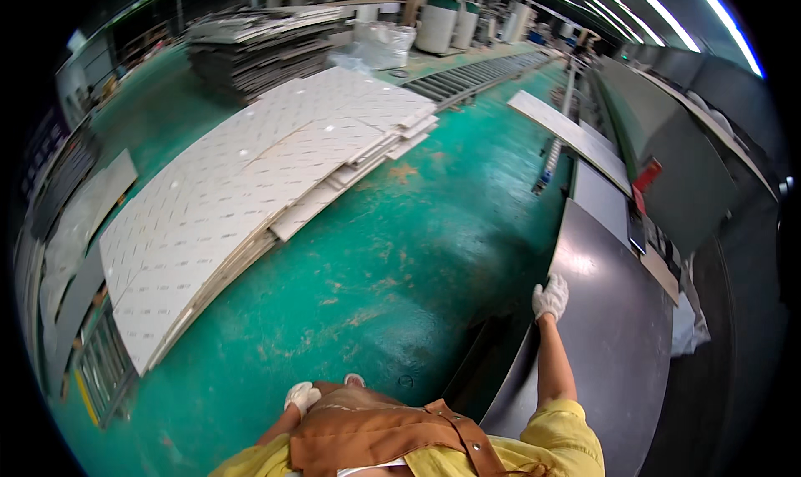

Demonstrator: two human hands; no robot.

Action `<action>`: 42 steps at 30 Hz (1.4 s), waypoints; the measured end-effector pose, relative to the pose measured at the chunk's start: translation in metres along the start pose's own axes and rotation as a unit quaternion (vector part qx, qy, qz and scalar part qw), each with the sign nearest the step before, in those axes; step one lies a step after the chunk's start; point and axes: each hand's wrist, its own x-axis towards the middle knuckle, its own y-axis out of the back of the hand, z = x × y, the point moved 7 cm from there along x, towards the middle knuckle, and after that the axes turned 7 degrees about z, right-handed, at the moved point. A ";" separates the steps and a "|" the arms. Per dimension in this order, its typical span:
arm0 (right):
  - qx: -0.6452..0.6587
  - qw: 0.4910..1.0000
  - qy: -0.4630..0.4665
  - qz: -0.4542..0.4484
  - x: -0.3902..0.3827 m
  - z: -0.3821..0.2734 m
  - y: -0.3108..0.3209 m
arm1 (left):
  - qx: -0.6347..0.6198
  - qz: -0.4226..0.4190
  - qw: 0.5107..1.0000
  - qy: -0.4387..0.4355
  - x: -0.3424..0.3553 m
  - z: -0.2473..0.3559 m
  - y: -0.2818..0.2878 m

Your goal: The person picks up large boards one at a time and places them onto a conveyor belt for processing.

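Brown apron (375,435), creased and dusty-looking, is worn nearest the camera over a yellow shirt (567,435). By the apron's left edge the left hand (303,396) is held, white-gloved; whether anything is grasped by its fingers cannot be told. Farther out, the right hand (551,298), also gloved, is placed at the left edge of the dark panel (609,310), fingers loosely extended, nothing visibly gripped. That panel, broad, smooth and faintly glossy, is laid flat at the right, its far edge beside a pale grey sheet (599,198). Its edge is probably best steadied with a flat palm, scraping avoided. Across the green floor (375,252), thin white boards (250,168) are stacked with staggered edges; behind, a roller conveyor (476,81) is seen.
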 end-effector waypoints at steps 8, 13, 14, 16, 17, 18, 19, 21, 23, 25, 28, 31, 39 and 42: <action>0.003 0.999 -0.025 0.041 0.031 0.008 0.012 | 0.036 -0.074 0.996 -0.045 0.070 0.008 -0.040; -0.005 0.999 -0.044 0.015 0.050 0.007 0.011 | 0.121 -0.136 0.979 -0.091 0.115 0.010 -0.050; -0.004 0.999 -0.047 0.017 0.051 0.006 0.011 | 0.079 -0.129 0.984 -0.097 0.125 0.011 -0.037; -0.009 0.998 -0.058 0.020 0.051 0.005 0.009 | 0.037 -0.121 0.986 -0.104 0.142 0.018 -0.020; -0.015 0.997 -0.071 0.000 0.051 0.009 0.008 | 0.024 -0.098 0.989 -0.111 0.145 0.035 0.001; -0.015 0.997 -0.072 0.000 0.054 0.011 0.006 | 0.010 -0.075 0.990 -0.116 0.145 0.054 0.020; -0.021 0.997 -0.078 0.008 0.059 0.011 0.005 | -0.084 -0.075 0.990 -0.081 0.159 0.049 0.024; -0.023 0.996 -0.085 0.017 0.069 0.008 0.000 | -0.096 -0.066 0.990 -0.083 0.188 0.042 0.034; -0.056 0.993 -0.104 0.019 0.075 0.013 -0.010 | -0.015 -0.066 0.990 -0.124 0.208 0.074 0.058; -0.060 0.993 -0.099 0.021 0.082 0.012 -0.015 | 0.098 -0.107 0.974 -0.175 0.229 0.090 0.072; -0.056 0.992 -0.107 0.021 0.091 0.006 -0.022 | 0.171 -0.114 0.959 -0.195 0.284 0.079 0.056; -0.058 0.992 -0.090 0.063 0.096 0.007 -0.028 | 0.199 -0.156 0.954 -0.162 0.340 0.076 0.045; -0.059 0.984 -0.156 0.056 0.138 0.001 -0.040 | 0.288 -0.214 0.925 -0.123 0.496 0.198 0.114; -0.076 0.974 -0.209 0.036 0.148 -0.007 -0.049 | -0.298 -0.297 0.886 0.196 0.627 0.197 0.089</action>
